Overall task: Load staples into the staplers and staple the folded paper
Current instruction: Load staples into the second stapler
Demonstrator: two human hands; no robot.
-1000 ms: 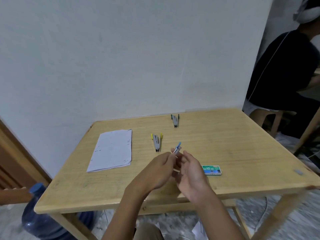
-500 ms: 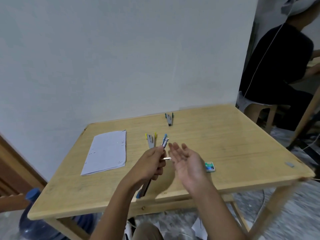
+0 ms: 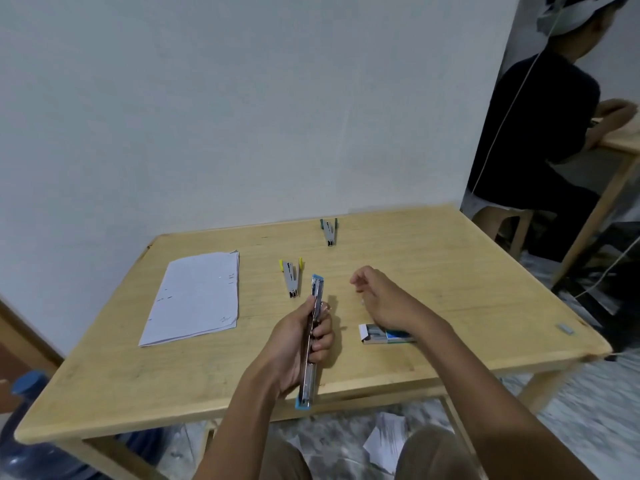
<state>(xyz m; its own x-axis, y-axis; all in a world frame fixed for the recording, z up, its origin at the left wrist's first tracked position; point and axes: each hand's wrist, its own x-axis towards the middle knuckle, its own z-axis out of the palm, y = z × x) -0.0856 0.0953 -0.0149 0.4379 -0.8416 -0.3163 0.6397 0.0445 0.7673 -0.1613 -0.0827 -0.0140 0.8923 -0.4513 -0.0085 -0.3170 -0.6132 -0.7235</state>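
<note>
Left hand [image 3: 294,344] grips the blue stapler [image 3: 317,289], swung out long and straight above the table [image 3: 467,271]. Right hand [image 3: 384,299] hovers loosely curled, nothing seen in it, just over the open staple box [image 3: 377,333], its label too blurred to read. Folded paper [image 3: 194,296] lies left, marks illegible.

head-worn view, looking down, table [image 3: 450,258] near
</note>
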